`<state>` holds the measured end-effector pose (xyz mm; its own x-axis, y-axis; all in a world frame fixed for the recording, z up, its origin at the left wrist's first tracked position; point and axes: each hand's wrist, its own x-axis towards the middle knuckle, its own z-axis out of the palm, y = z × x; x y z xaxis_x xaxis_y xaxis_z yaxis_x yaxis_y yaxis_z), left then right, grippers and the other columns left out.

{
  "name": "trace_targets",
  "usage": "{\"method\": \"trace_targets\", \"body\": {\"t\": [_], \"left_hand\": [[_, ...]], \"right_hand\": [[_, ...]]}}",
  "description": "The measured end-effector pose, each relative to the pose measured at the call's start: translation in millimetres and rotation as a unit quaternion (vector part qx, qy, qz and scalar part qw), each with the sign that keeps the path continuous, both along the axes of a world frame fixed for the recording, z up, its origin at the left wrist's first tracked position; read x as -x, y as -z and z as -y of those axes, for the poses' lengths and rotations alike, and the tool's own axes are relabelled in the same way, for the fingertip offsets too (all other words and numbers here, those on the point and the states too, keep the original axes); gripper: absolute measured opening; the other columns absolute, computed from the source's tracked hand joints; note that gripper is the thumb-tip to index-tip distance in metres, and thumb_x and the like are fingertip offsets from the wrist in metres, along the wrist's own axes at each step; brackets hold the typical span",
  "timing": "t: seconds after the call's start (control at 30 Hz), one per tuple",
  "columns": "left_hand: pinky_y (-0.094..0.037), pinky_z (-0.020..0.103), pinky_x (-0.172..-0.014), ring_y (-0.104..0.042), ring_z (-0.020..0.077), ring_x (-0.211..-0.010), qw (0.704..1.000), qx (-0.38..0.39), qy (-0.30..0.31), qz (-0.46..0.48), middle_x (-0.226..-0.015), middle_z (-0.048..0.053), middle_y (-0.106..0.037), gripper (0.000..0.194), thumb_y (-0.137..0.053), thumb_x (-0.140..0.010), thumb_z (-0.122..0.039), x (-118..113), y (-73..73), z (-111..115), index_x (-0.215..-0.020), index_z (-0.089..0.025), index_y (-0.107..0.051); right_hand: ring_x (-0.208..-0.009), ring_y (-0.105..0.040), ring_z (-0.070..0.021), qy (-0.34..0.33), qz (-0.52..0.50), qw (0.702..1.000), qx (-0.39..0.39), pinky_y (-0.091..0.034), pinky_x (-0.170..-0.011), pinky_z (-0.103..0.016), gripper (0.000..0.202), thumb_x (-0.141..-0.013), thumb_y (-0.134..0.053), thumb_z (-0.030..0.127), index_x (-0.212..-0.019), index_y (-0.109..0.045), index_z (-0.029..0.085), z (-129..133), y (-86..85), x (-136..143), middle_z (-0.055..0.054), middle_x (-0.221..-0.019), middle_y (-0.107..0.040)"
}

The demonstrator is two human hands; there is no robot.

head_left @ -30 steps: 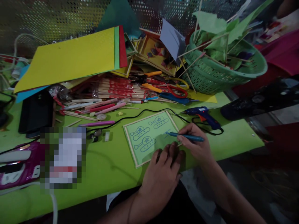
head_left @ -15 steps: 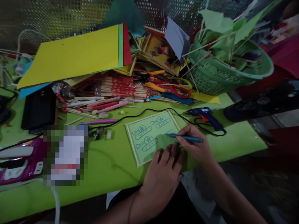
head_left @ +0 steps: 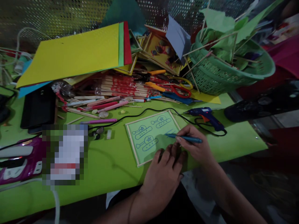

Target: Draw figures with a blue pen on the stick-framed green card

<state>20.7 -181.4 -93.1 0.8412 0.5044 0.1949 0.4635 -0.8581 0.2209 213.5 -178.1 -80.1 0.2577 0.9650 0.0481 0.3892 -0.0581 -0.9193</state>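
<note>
A green sheet of paper [head_left: 140,142] edged with thin wooden sticks lies on the green table [head_left: 102,183]. Blue tank drawings [head_left: 147,142] with stars cover its left and upper parts, and short blue strokes show near its right side. My right hand [head_left: 195,144] grips a blue felt-tip pen [head_left: 190,138], its tip at the paper by those strokes. Spread over the sheet's lower right edge, my left hand [head_left: 164,169] lies with fingers extended, pressing on the paper. Part of the sheet is hidden beneath both hands.
A blue glue gun [head_left: 206,116] with a black cord rests right of the sheet. Behind are scissors [head_left: 181,91], bundled sticks [head_left: 123,87], coloured card [head_left: 79,53] and a green basket [head_left: 215,74]. A dark phone [head_left: 39,107] and purple power strip [head_left: 21,161] lie left.
The pen tip has shifted only very slightly on the paper, and the blue strokes there look a little fuller. My left hand stays in place.
</note>
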Motion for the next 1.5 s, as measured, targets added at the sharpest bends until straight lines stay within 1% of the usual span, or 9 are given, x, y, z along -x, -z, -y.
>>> {"method": "trace_targets", "body": {"t": [0.33,0.5,0.67,0.87,1.0,1.07,1.17,1.3,1.5], "left_hand": [[-0.044,0.042,-0.109,-0.047,0.0257,-0.137,1.000,-0.002,0.001,-0.002,-0.158,0.008,-0.050,0.071,-0.061,-0.098,-0.048,0.8,-1.1,0.4,-0.158,-0.018,-0.040],[-0.046,0.042,-0.109,-0.047,0.0256,-0.138,1.000,-0.001,0.003,-0.005,-0.158,0.008,-0.051,0.072,-0.062,-0.098,-0.048,-0.1,-0.2,-0.5,-0.159,-0.019,-0.038],[-0.046,0.042,-0.110,-0.046,0.0250,-0.139,1.000,0.002,0.001,-0.010,-0.160,0.008,-0.048,0.075,-0.062,-0.097,-0.048,0.0,-1.0,0.6,-0.161,-0.018,-0.036],[-0.045,0.042,-0.110,-0.045,0.0253,-0.140,1.000,0.005,0.001,-0.009,-0.162,0.008,-0.045,0.069,-0.058,-0.100,-0.046,0.0,-1.4,0.7,-0.160,-0.019,-0.037],[-0.044,0.043,-0.111,-0.044,0.0253,-0.141,1.000,0.008,0.002,-0.009,-0.163,0.008,-0.044,0.069,-0.058,-0.100,-0.046,0.1,-0.8,0.7,-0.160,-0.019,-0.036],[-0.044,0.042,-0.111,-0.043,0.0252,-0.142,1.000,0.008,0.001,-0.008,-0.164,0.009,-0.042,0.069,-0.059,-0.099,-0.046,0.3,-0.3,0.7,-0.159,-0.020,-0.039],[-0.044,0.043,-0.111,-0.043,0.0257,-0.143,1.000,0.008,-0.001,-0.002,-0.165,0.008,-0.041,0.066,-0.061,-0.098,-0.047,0.2,0.4,0.0,-0.157,-0.021,-0.043],[-0.044,0.043,-0.110,-0.045,0.0257,-0.141,1.000,0.005,-0.002,0.006,-0.164,0.008,-0.043,0.065,-0.063,-0.097,-0.049,-0.8,0.9,-1.2,-0.154,-0.023,-0.046],[-0.046,0.042,-0.109,-0.044,0.0247,-0.142,1.000,0.003,-0.008,0.009,-0.163,0.006,-0.045,0.065,-0.063,-0.097,-0.048,-1.0,-0.6,-1.0,-0.154,-0.023,-0.047]], "right_hand": [[-0.059,-0.056,-0.0141,-0.023,-0.014,1.000,0.016,-0.045,-0.054,-0.025,0.015,-0.090,-0.072,0.033,-0.088,-0.061,0.023,2.9,2.9,-3.4,0.001,-0.071,-0.063],[-0.055,-0.053,-0.0138,-0.025,-0.025,0.999,0.023,-0.043,-0.051,-0.026,0.017,-0.089,-0.072,0.034,-0.084,-0.060,0.022,3.1,2.2,-4.6,0.002,-0.068,-0.061],[-0.054,-0.052,-0.0136,-0.010,-0.023,0.999,0.021,-0.042,-0.050,-0.026,0.017,-0.087,-0.071,0.032,-0.082,-0.059,0.022,3.5,2.9,-4.4,0.001,-0.067,-0.060],[-0.053,-0.051,-0.0142,0.018,-0.025,0.999,0.015,-0.041,-0.049,-0.027,0.017,-0.085,-0.071,0.031,-0.079,-0.057,0.023,3.1,3.3,-4.1,0.001,-0.064,-0.059],[-0.055,-0.052,-0.0145,0.023,-0.023,0.999,0.007,-0.041,-0.050,-0.027,0.018,-0.085,-0.072,0.031,-0.079,-0.058,0.022,3.5,4.5,-4.6,0.001,-0.066,-0.060],[-0.056,-0.053,-0.0144,0.035,-0.031,0.999,-0.011,-0.042,-0.052,-0.027,0.017,-0.085,-0.073,0.032,-0.079,-0.059,0.022,3.9,4.4,-5.2,0.001,-0.066,-0.059],[-0.058,-0.053,-0.0149,0.081,-0.035,0.995,-0.044,-0.043,-0.054,-0.027,0.018,-0.085,-0.074,0.033,-0.080,-0.060,0.022,4.2,4.1,-7.2,0.001,-0.068,-0.059],[-0.058,-0.053,-0.0149,0.145,0.012,0.987,-0.068,-0.042,-0.053,-0.026,0.018,-0.085,-0.074,0.033,-0.081,-0.060,0.023,2.3,4.6,-10.0,0.002,-0.069,-0.059],[-0.056,-0.052,-0.0143,0.163,0.064,0.982,-0.065,-0.042,-0.052,-0.026,0.018,-0.084,-0.073,0.032,-0.079,-0.059,0.023,-2.2,6.4,-9.0,0.003,-0.066,-0.058]]}}
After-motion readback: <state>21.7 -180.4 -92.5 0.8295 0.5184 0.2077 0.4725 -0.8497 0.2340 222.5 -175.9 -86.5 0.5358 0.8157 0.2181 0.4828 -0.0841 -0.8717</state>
